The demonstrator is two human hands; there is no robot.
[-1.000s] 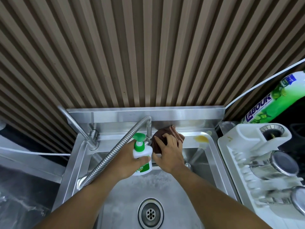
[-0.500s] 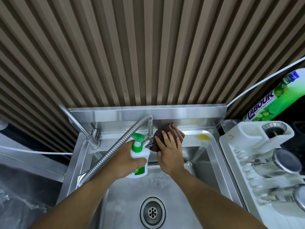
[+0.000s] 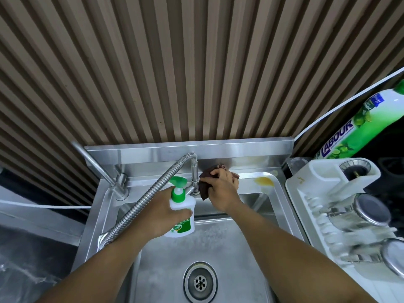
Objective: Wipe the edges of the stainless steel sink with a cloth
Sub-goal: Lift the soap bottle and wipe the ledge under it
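At the sink's [image 3: 247, 178] back edge, just right of the tap riser [image 3: 194, 169], my right hand [image 3: 222, 189] bunches the brown cloth [image 3: 204, 185], fingers curled over it; hand hides most of the cloth. My left hand [image 3: 160, 213] grips a pump bottle [image 3: 182, 212] above the basin, label partly covered. Steel cups [image 3: 369, 211] at the right edge are blurred and cut off.

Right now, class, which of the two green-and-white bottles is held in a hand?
The small pump bottle, gripped by the left hand over the sink; the larger LABOUR bottle leans untouched at the far right, beyond the dish rack.
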